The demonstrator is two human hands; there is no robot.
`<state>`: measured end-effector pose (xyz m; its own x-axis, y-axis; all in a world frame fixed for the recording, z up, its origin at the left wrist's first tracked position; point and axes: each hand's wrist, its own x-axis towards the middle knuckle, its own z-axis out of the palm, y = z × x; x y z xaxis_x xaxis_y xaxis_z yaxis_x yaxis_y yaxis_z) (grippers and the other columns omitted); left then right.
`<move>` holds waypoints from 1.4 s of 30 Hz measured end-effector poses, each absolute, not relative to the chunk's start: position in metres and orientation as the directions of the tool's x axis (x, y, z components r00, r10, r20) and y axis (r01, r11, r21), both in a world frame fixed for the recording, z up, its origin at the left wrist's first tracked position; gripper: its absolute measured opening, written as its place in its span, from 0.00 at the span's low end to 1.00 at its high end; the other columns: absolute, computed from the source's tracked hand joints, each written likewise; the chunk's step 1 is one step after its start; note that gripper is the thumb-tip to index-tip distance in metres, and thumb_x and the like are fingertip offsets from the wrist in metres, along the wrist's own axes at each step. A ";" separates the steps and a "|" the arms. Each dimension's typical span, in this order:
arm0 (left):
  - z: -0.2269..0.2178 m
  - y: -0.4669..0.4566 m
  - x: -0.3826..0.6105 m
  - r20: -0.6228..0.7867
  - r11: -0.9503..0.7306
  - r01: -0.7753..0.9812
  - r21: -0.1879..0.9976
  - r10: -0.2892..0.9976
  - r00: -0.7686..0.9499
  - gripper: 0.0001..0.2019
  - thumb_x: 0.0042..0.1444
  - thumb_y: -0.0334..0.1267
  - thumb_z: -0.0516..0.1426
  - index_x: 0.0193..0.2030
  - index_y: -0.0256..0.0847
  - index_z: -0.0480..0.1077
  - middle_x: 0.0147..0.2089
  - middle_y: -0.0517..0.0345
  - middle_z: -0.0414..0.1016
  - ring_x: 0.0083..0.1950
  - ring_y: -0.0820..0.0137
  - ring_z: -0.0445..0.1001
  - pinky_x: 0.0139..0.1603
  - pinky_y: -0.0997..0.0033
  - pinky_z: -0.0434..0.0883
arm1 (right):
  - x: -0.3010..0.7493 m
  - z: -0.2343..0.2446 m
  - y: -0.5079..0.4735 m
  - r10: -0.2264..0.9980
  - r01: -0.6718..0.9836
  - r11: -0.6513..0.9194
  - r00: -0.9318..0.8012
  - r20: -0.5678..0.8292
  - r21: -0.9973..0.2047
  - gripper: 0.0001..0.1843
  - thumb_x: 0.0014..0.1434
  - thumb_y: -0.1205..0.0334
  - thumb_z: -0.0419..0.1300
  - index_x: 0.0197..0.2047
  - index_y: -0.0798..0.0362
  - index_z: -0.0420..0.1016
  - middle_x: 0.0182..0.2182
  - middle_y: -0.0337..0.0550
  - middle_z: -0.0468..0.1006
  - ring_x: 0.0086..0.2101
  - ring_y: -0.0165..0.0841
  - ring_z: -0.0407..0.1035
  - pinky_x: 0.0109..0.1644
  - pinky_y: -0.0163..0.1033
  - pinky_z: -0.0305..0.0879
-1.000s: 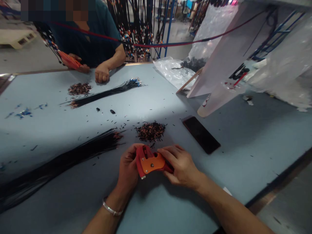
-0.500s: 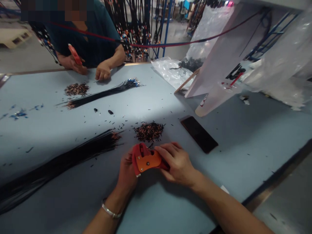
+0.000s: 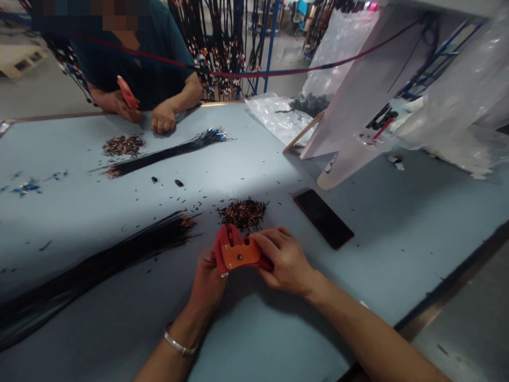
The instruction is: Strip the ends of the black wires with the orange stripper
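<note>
A red and orange wire stripper [image 3: 235,253] is held between both my hands just above the blue table [image 3: 278,329]. My left hand [image 3: 207,284] grips its left end from below, fingers curled. My right hand [image 3: 282,260] closes around its right side, fingers over the top. Just beyond the tool lies a small heap of stripped copper wire ends [image 3: 242,213]. A long bundle of black wires [image 3: 95,265] stretches to the left of my hands.
A dark phone [image 3: 323,218] lies flat to the right. Across the table another person's hands [image 3: 161,119] hold a red tool [image 3: 127,93] near a second wire bundle [image 3: 167,151] and scrap pile [image 3: 123,145]. Plastic bags [image 3: 278,116] and a tilted white board [image 3: 358,90] stand at the back right.
My hands have carried the stripper slightly away from me, toward the copper heap. The person opposite has raised their red tool from the table.
</note>
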<state>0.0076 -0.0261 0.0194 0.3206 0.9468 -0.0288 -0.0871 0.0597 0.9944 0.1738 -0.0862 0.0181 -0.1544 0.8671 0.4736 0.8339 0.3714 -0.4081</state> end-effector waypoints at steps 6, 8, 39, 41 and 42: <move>0.018 -0.025 0.006 -0.053 0.091 -0.093 0.992 0.935 0.350 0.10 0.43 0.43 0.68 0.26 0.38 0.77 0.26 0.55 0.78 0.33 0.65 0.76 0.37 0.69 0.76 | 0.175 0.014 -0.085 0.844 0.873 0.367 -0.166 0.510 -0.322 0.23 0.49 0.66 0.55 0.50 0.57 0.69 0.34 0.51 0.78 0.33 0.41 0.72 0.37 0.45 0.67; 0.015 -0.025 0.006 -0.070 0.112 -0.094 0.989 0.929 0.364 0.09 0.43 0.41 0.67 0.25 0.38 0.77 0.26 0.55 0.78 0.34 0.65 0.76 0.37 0.69 0.76 | 0.175 0.013 -0.085 0.846 0.881 0.361 -0.171 0.506 -0.307 0.21 0.49 0.67 0.54 0.48 0.58 0.69 0.32 0.50 0.78 0.30 0.40 0.72 0.34 0.44 0.66; 0.012 -0.022 0.004 -0.185 0.202 -0.078 0.976 0.965 0.186 0.11 0.55 0.44 0.60 0.39 0.40 0.72 0.25 0.66 0.64 0.24 0.79 0.59 0.22 0.81 0.57 | 0.189 0.025 -0.090 0.980 -0.258 -0.193 -0.086 -0.177 -0.947 0.19 0.54 0.53 0.65 0.44 0.56 0.70 0.32 0.43 0.74 0.30 0.33 0.71 0.31 0.37 0.68; 0.014 -0.022 0.004 -0.157 0.162 -0.009 0.987 0.968 0.196 0.10 0.56 0.44 0.59 0.37 0.39 0.71 0.24 0.67 0.63 0.22 0.79 0.58 0.21 0.81 0.56 | 0.190 0.021 -0.094 0.959 -0.391 -0.281 -0.156 -0.238 -0.877 0.22 0.52 0.53 0.67 0.45 0.57 0.70 0.32 0.44 0.75 0.30 0.34 0.72 0.31 0.37 0.69; 0.014 -0.022 0.004 -0.131 0.130 0.020 0.991 0.971 0.201 0.10 0.57 0.44 0.58 0.37 0.39 0.70 0.24 0.67 0.63 0.21 0.80 0.58 0.21 0.81 0.56 | 0.189 0.020 -0.096 0.947 -0.433 -0.317 -0.187 -0.260 -0.844 0.22 0.51 0.53 0.67 0.44 0.58 0.70 0.32 0.45 0.76 0.30 0.34 0.73 0.31 0.37 0.69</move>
